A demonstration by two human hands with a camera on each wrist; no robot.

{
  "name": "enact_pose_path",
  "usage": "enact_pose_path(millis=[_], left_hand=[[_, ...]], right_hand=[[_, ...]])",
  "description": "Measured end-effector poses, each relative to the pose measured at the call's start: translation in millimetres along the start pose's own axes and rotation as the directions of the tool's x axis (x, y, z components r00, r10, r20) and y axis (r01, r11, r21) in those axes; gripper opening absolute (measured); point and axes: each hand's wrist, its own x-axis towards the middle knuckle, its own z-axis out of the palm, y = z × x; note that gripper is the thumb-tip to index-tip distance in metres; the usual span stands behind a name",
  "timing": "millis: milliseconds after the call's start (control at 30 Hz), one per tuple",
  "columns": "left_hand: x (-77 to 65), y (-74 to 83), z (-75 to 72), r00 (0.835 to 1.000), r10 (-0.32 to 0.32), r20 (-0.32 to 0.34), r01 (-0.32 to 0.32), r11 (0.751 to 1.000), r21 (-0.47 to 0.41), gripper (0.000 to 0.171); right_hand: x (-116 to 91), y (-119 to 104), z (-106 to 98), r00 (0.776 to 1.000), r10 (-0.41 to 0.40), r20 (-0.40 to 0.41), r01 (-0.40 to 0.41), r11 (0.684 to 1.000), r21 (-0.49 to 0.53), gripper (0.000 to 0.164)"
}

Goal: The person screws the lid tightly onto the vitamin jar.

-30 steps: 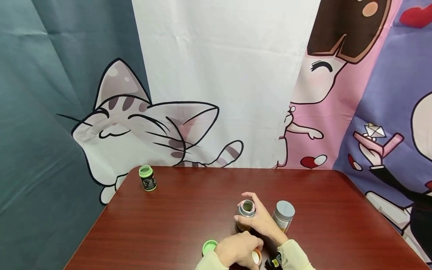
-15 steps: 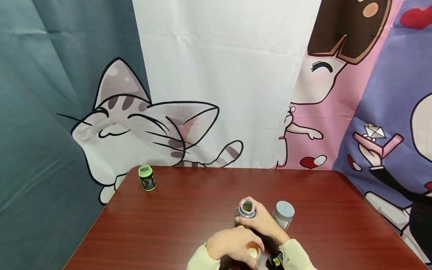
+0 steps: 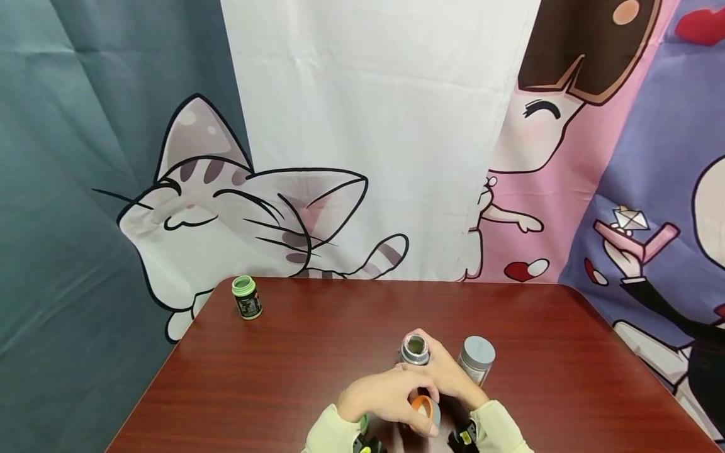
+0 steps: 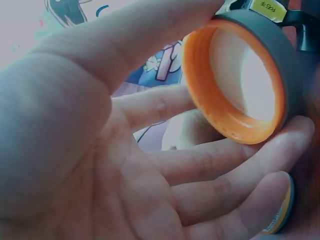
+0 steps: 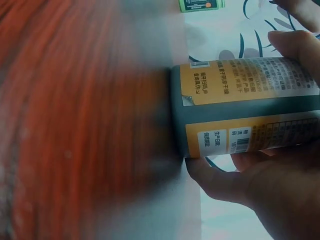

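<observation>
In the head view my left hand [image 3: 387, 393] pinches a screw lid [image 3: 421, 404], grey outside with an orange inner wall. The left wrist view shows the lid [image 4: 240, 80] tilted, its pale liner facing the camera, between thumb and fingers. My right hand [image 3: 444, 371] grips an uncapped supplement bottle [image 3: 415, 351] that stands upright on the table, its mouth facing up. Up close, the bottle [image 5: 250, 107] is dark grey with an orange printed label. The left hand overlaps the right hand's front in the head view, so the bottle's lower part is hidden there.
A capped grey-lidded bottle [image 3: 477, 360] stands right of my right hand. At the far left table corner is an uncapped black jar [image 3: 247, 299] with a green neck. A green lid [image 3: 364, 423] is mostly hidden by my left wrist. A printed cloth [image 3: 368, 126] hangs behind the table.
My left hand has raised the orange-lined lid slightly and tipped it onto its side, while its wrist shifted left over the green lid. My right hand's fingers have wrapped closer round the bottle.
</observation>
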Motion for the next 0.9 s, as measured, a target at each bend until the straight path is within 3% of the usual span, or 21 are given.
enact_pose_path(millis=[300, 533, 900], left_hand=[[-7.4, -0.2, -11.9, 0.999, -0.023, -0.047, 0.018, 0.994, -0.107, 0.036], [-9.1, -6.8, -12.5, 0.996, -0.017, -0.085, -0.012, 0.944, -0.329, 0.039], [-14.5, -11.5, -24.6, 0.980, -0.032, -0.196, -0.048, 0.919, -0.392, 0.042]], right_hand=[[3.2, -7.4, -2.8, 0.997, -0.071, -0.010, 0.070, 0.996, -0.053, 0.030], [2.3, 4.1, -2.1, 0.991, -0.133, -0.014, 0.131, 0.986, -0.103, 0.030], [1.8, 4.0, 0.3, 0.998, -0.043, -0.034, 0.041, 0.997, -0.067, 0.034]])
